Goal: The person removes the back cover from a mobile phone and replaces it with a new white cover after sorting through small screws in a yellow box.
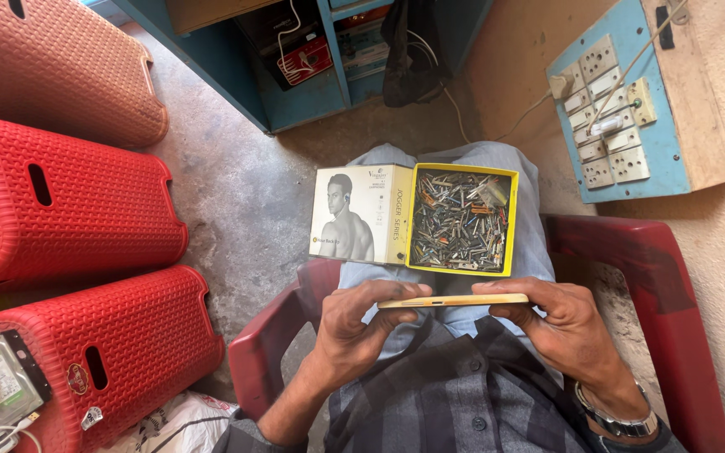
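Head view: I see the left hand and right hand both closed on the ends of a slim gold phone, edge-on, lower centre of frame. Just above, on the lap, an open yellow box holds what look like small metal parts.

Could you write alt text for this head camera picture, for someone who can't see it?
Seen from above, a seated person's left hand and right hand hold a thin gold-edged phone edge-on over their lap. On their knees rests an open yellow cardboard box filled with small metal parts. Red plastic stools stand at the left on the concrete floor; a blue switchboard hangs on the wall.
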